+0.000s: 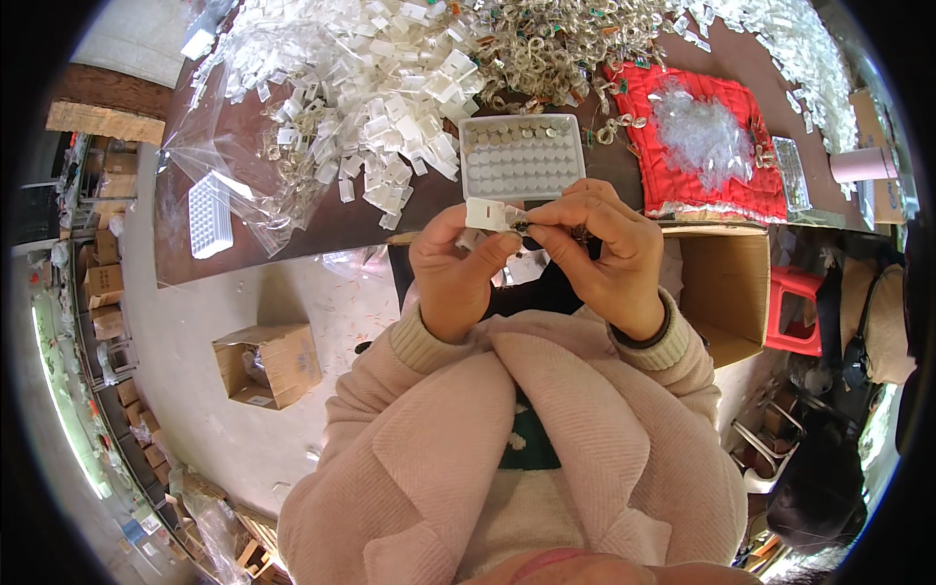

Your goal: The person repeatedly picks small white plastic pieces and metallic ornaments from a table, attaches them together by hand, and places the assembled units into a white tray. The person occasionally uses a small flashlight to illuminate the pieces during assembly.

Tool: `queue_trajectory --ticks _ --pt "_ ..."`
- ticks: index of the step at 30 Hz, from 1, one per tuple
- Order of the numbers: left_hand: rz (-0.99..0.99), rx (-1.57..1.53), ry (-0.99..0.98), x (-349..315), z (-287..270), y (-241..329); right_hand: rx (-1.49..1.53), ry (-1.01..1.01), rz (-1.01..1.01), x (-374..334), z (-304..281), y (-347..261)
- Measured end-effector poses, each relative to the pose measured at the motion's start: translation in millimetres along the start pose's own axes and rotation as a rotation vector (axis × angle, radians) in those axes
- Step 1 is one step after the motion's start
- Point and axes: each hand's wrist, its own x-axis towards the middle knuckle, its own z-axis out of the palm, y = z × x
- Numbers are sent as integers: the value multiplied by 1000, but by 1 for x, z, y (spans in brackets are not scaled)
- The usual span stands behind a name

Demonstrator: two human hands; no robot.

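Note:
My left hand (pixel 450 273) is closed on a small white plastic case (pixel 485 214), held between thumb and fingers just off the table's near edge. Thumb and forefinger of my right hand (pixel 614 255) pinch a small part, dark and partly clear, against the case's right end. My fingertips hide most of that part. Directly beyond my hands lies a white tray (pixel 524 183) with rows of round pockets. Small round metallic discs (pixel 517 132) sit in its far rows.
White plastic cases (pixel 400 97) are heaped at the back left, beside a pile of clear ring-shaped parts (pixel 546 44). On the right, a red cloth (pixel 673 190) bears clear plastic bits (pixel 704 136). An open cardboard box (pixel 721 292) stands below the table edge, near a red stool (pixel 795 312).

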Motion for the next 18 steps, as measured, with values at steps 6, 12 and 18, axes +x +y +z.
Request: queue_trajectory --ticks 6,12,18 --pt "114 105 -45 -2 -5 -1 119 -66 90 -2 -2 -4" --pt "191 91 -36 -3 -7 -4 285 -94 147 -7 2 -3" --pt "192 -33 70 -5 0 -9 234 -50 123 -11 12 -4"
